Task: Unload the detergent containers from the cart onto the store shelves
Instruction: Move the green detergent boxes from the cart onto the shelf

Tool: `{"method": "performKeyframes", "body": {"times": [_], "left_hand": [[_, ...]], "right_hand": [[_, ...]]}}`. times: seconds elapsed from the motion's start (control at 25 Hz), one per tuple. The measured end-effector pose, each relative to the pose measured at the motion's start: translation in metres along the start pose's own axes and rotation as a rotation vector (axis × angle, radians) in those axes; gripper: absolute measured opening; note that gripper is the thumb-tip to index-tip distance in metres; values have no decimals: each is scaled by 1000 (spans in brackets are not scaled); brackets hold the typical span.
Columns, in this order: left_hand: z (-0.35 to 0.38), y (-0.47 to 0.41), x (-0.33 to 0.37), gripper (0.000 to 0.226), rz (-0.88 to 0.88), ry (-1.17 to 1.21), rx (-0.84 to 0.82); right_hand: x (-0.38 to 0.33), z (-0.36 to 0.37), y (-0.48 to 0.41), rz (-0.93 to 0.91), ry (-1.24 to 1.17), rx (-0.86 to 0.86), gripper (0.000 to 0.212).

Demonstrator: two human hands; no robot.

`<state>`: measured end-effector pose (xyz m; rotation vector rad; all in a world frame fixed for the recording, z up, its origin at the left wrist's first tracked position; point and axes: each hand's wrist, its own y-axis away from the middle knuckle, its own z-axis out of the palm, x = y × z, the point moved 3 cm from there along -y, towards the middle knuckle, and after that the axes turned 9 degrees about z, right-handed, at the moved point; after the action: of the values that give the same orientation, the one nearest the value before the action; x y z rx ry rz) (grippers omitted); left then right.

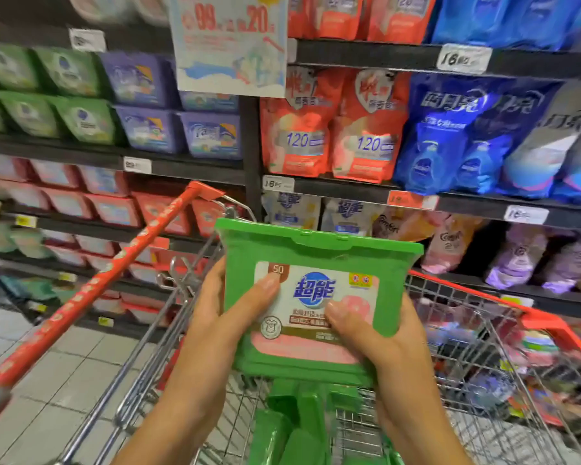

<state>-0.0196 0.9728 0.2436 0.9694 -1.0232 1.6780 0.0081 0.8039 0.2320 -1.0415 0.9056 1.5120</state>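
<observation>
My left grip (pixel 220 308) and right grip (pixel 378 335) clasp one green detergent box (pixel 319 250) by its sides, thumbs on the label, above the cart (pixel 537 318), not yet on the shelves (pixel 188 167). More green containers (pixel 296 427) lie in the basket below, so I judge most of the unloading remains.

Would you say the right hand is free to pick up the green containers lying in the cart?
Probably not yet: the right hand and left hand both grip the green detergent box, held directly above the green containers in the cart. Nothing else seems to block them.
</observation>
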Motion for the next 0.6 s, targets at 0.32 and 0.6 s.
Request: {"method": "performKeyframes", "body": {"times": [0.32, 0.6], "left_hand": [[-116, 50, 87, 60, 182, -32, 199], [-249, 50, 179, 70, 291, -136, 116]], "right_hand": [[4, 143, 17, -34, 108, -339, 68], [18, 298, 37, -179, 136, -384, 79]]}}
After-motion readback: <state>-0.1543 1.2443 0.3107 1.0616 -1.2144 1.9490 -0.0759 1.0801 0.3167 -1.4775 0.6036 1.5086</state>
